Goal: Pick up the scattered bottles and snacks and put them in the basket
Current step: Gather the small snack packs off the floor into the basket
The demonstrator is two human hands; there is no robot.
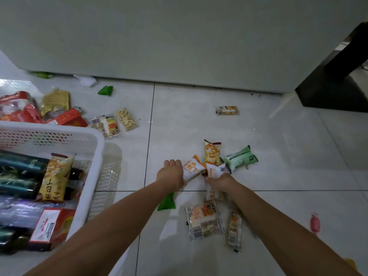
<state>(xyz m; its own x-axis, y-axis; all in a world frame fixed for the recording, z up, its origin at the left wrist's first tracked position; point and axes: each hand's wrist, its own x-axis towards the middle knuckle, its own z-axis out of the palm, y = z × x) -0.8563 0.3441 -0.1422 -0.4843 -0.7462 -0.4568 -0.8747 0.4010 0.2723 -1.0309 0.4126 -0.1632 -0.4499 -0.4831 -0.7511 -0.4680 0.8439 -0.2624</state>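
Snacks lie scattered on pale floor tiles (pixel 278 156), densest right at the hands. Left hand (pixel 171 174) is closed around the near end of a white-orange packet (pixel 192 169); the packet's far end sticks out past the fingers. Right hand (pixel 221 181), close beside the left, presses down on a second white packet (pixel 216 171); whether the fingers are curled under it, cannot tell. A third white packet (pixel 212 193) shows under the right wrist.

Just beyond the hands: yellow popcorn bag (pixel 212 153), touching the white packets, and a green pack (pixel 240 158) at its right edge. Nearer than the hands: a small green wrapper (pixel 167 203) partly under the left forearm, a clear cake pack (pixel 205 219), a slim bar (pixel 235 229) beside it, and a pink item (pixel 315 224) well to the right.

Basket (pixel 95 148), white, perforated, sits far left of the left hand, its right rim parallel to the left forearm. Inside: dark bottles (pixel 22 166), a yellow bag (pixel 54 178), a red-white box (pixel 49 226).

Open floor between basket rim and left hand; only tile seams cross it. Beyond the basket, more packets (pixel 107 124) and a red-yellow heap (pixel 29 108). A lone bar (pixel 227 110) lies far ahead of the right hand, near the grey wall base (pixel 179 46). Dark furniture (pixel 338 86) stands far right.
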